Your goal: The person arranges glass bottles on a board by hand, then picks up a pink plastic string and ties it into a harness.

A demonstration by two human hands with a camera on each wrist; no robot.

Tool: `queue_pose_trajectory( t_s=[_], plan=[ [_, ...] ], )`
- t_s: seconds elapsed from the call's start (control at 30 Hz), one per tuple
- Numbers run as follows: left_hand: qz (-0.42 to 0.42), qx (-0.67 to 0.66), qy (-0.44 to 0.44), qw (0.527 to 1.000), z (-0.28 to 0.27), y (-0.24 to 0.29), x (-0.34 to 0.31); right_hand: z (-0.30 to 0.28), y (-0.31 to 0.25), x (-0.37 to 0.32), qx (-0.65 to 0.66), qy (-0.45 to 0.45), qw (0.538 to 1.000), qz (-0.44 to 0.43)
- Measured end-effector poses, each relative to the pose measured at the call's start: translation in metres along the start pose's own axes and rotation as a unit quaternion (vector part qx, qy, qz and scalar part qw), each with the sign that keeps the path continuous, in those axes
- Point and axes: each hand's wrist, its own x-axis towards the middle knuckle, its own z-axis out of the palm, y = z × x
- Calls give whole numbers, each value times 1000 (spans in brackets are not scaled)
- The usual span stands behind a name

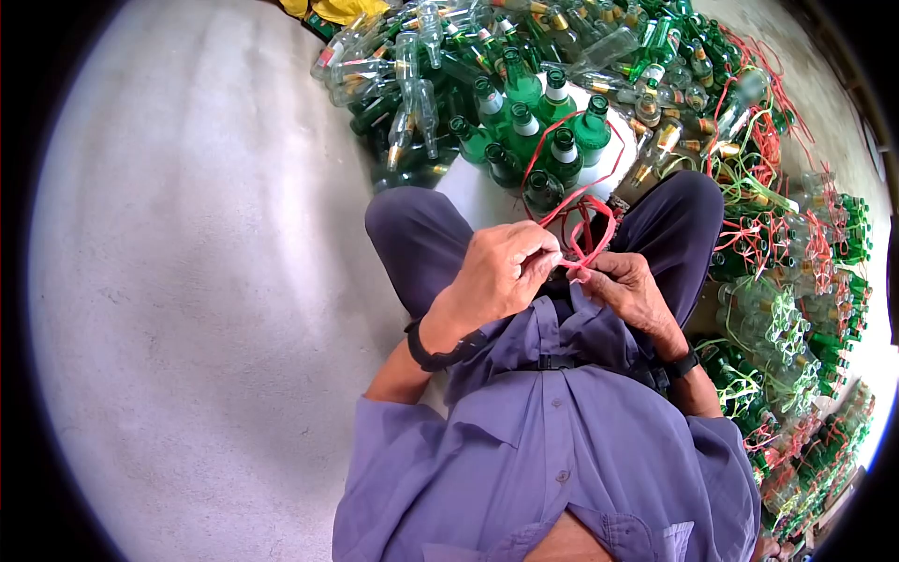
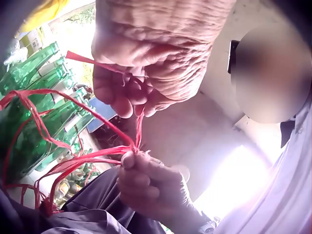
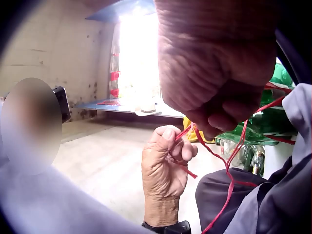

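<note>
Both hands work on a red plastic string (image 1: 582, 260) in front of the lap. My left hand (image 1: 501, 270) pinches one end of it between thumb and fingers, and a short tail sticks out past them in the left wrist view. My right hand (image 1: 626, 284) pinches the string where several strands meet, as the left wrist view shows at the fingertips (image 2: 134, 158). Loops of the string run from there toward a group of upright green bottles (image 1: 524, 126) between the knees, and one loop lies across the nearest of them.
Loose clear and green bottles (image 1: 403, 80) lie piled beyond the upright group. On the right stand many bottles bundled with red and pale green string (image 1: 787, 318). Bare concrete floor (image 1: 187, 281) stretches along the left. A yellow bag (image 1: 346, 9) sits at the far edge.
</note>
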Motion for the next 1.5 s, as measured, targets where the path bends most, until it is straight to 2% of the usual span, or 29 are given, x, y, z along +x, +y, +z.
queue_pose_trajectory(
  t_s=[0.1,0.2,0.23,0.3,0.37,0.53,0.6,0.67,0.8,0.9,0.97,1.0,1.03,1.1,1.17,1.23,1.33,1.5],
  plan=[
    [11,12,-32,999,-12,13,0,-1,9,4,9,27,1000,6],
    [27,-11,-126,992,-21,28,-3,-3,10,7,50,34,997,42],
    [27,-10,-126,992,-19,30,-8,-2,8,7,51,33,997,42],
    [-16,-26,-181,983,-11,30,-18,0,0,6,130,36,990,49],
    [-21,-41,-177,983,4,27,-26,-1,8,9,128,40,990,40],
    [4,10,-163,987,28,20,-36,3,6,8,237,18,969,66],
    [-2,17,-173,985,28,21,-34,4,12,8,240,21,968,68],
    [-1,-38,-116,992,24,27,-26,4,14,6,244,26,967,71],
    [5,-30,-116,993,22,20,-22,3,16,6,265,7,962,70],
    [-20,-59,-74,995,24,16,-22,4,21,6,258,11,964,70],
    [-133,-46,-7,990,19,25,-15,5,19,5,238,23,969,58],
    [-146,-37,-23,988,19,18,-17,5,19,5,238,23,969,58],
    [-146,-37,-23,988,21,13,-16,4,19,4,213,19,975,58],
    [-70,0,47,996,25,8,-12,3,16,4,189,15,980,57],
    [-83,19,21,996,22,8,-9,4,11,3,171,16,983,66],
    [-38,52,8,998,24,2,-7,2,11,4,164,15,984,67],
    [-34,62,-28,997,26,-5,-10,3,17,6,156,18,985,66],
    [-61,66,0,996,34,-5,-13,3,19,8,157,16,985,63]
  ],
)
